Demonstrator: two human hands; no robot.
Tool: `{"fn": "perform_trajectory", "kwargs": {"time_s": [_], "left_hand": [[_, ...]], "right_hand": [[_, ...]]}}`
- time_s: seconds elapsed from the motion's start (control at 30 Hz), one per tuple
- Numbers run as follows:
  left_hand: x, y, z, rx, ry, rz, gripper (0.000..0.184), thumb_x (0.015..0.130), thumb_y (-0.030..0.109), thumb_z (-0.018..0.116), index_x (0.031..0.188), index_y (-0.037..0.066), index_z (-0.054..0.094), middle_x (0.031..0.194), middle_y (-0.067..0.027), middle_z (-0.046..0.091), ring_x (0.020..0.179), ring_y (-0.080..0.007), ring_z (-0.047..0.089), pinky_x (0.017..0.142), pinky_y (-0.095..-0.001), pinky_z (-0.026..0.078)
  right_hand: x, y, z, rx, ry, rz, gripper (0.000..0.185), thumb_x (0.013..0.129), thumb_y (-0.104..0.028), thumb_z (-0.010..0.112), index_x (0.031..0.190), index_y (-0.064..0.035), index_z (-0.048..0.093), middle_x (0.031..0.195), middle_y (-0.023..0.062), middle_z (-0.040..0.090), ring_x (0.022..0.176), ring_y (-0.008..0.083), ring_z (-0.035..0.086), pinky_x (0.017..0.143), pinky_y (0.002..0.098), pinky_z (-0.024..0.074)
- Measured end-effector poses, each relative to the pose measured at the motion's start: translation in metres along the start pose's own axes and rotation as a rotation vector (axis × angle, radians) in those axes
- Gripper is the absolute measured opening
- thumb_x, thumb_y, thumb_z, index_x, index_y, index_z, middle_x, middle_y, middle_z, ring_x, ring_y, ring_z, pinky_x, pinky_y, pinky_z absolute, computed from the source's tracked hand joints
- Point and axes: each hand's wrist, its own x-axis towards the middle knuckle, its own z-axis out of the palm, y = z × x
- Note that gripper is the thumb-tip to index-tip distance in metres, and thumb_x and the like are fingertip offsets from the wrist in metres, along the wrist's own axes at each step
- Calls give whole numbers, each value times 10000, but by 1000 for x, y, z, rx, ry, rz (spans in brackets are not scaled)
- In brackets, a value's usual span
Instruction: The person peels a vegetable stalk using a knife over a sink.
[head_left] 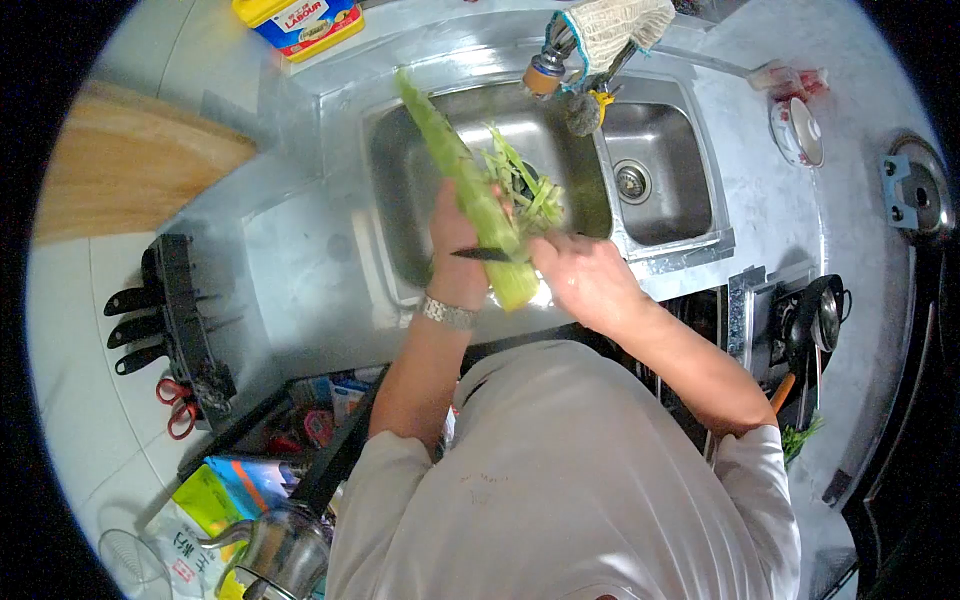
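Note:
A long pale-green celtuce stem [468, 185] slants over the front of the left sink basin [395, 235], its thick cut end toward me. My left hand [455, 225] is wrapped round the stem from beneath and the left side, its fingers partly hidden. My right hand [590, 275] is closed on a knife; the dark blade [482, 254] lies across the stem near its lower end, and the handle is covered by the fingers. Green peelings [535, 190] lie heaped in the basin beyond the stem, partly covering the drain.
The smaller right basin [665, 135] has a drain strainer. A faucet [545, 72] carries a draped cloth [615, 30] and a scrubber [583, 114]. On the left are a knife rack [185, 320], red-handled scissors [178, 408] and a wooden board [140, 165]. A bowl [797, 133] stands right.

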Motion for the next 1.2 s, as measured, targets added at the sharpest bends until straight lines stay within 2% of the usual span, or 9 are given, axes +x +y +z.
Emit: {"fn": "perform_trajectory", "kwargs": {"time_s": [0.27, 0.33, 0.47, 0.53, 0.67, 0.73, 1.07, 1.13, 1.2], "left_hand": [[-8, -6, 4, 84, 10, 31, 358, 1012, 377, 415, 1016, 59, 579, 859, -111, 644, 734, -250, 615, 661, -347, 535], [-11, -10, 6, 143, -6, 186, 344, 1018, 364, 417, 1088, 59, 559, 877, -117, 640, 780, -235, 614, 697, -335, 531], [-3, -10, -8, 30, -122, 125, 361, 1022, 373, 414, 1133, 53, 538, 888, -122, 636, 817, -228, 607, 730, -335, 524], [-6, -9, -3, -25, -36, 115, 370, 1024, 384, 410, 1115, 50, 543, 882, -125, 634, 822, -230, 602, 739, -343, 522], [-8, -4, 4, -59, -31, 74, 373, 1027, 384, 402, 1103, 47, 545, 874, -122, 636, 804, -234, 606, 736, -353, 522], [-10, -3, 11, -37, 38, 88, 373, 1026, 384, 396, 1092, 51, 548, 863, -118, 639, 773, -238, 610, 721, -348, 528], [1, 0, -5, 67, 37, 81, 389, 1011, 408, 391, 1071, 67, 568, 828, -119, 639, 735, -254, 611, 668, -352, 541], [3, 0, -6, 85, 44, 75, 394, 1008, 406, 385, 1044, 61, 572, 824, -125, 637, 722, -262, 608, 663, -352, 540], [4, 1, -5, 75, 36, 65, 395, 1009, 403, 379, 1032, 60, 572, 823, -126, 636, 718, -264, 609, 665, -352, 541]], "right_hand": [[1, 4, 3, -29, -51, 16, 148, 757, -31, 577, 885, -28, 503, 792, 133, 621, 744, 296, 679, 602, 399, 550], [1, 5, 7, -36, -66, 43, 141, 759, -26, 577, 879, -32, 502, 786, 135, 619, 738, 295, 678, 593, 402, 548], [4, 5, 18, -101, 46, 5, 128, 799, -80, 579, 914, -46, 533, 741, 109, 651, 656, 253, 690, 554, 368, 556], [6, -1, 17, 9, -18, 124, 143, 765, -28, 574, 889, -14, 505, 793, 158, 627, 708, 332, 675, 598, 420, 549], [9, -5, 20, 86, 34, 155, 149, 768, -32, 573, 900, -3, 509, 783, 177, 635, 702, 343, 675, 603, 426, 548], [12, -7, 14, 107, -33, 192, 147, 770, -32, 572, 902, -2, 514, 762, 186, 637, 706, 341, 677, 610, 432, 546], [7, 4, -12, 31, -104, -65, 96, 801, -56, 565, 889, -18, 551, 800, 153, 670, 749, 306, 700, 617, 410, 567], [7, 4, -12, 21, -78, -85, 149, 740, -21, 582, 879, -19, 526, 805, 147, 627, 762, 305, 681, 615, 409, 558], [7, 3, -11, 17, -71, -95, 146, 743, -27, 582, 876, -20, 522, 790, 142, 620, 753, 301, 680, 613, 405, 558]]}}
